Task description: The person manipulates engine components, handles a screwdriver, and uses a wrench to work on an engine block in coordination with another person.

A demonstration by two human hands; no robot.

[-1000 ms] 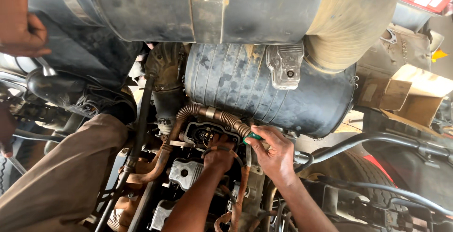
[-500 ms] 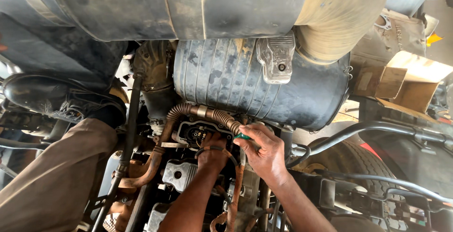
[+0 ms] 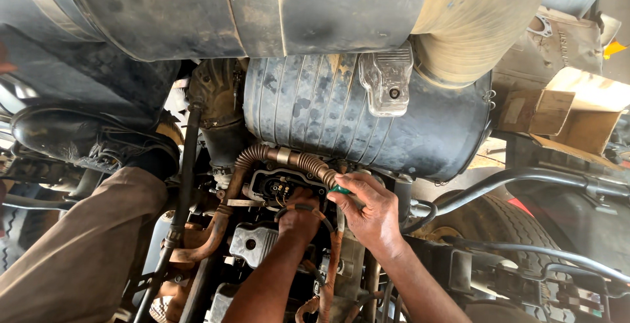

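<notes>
A small green-handled tool (image 3: 340,190), probably a screwdriver though only its handle end shows, is pinched between the thumb and fingers of the right hand (image 3: 369,213), just below the corrugated metal hose (image 3: 289,159) that curves under the ribbed black air-filter housing (image 3: 341,113). The left hand (image 3: 298,216) is closed around a thin black cable (image 3: 303,209) beside the open electrical connector block (image 3: 279,185), deep among the engine parts. The tool is judged light and rigid, its plastic handle likely slick where grease is about, so it is best gripped well down the handle. The cable is judged limp and easily kinked, best held near its end. A boot (image 3: 79,132) and trouser leg (image 3: 79,244) are braced at the left.
</notes>
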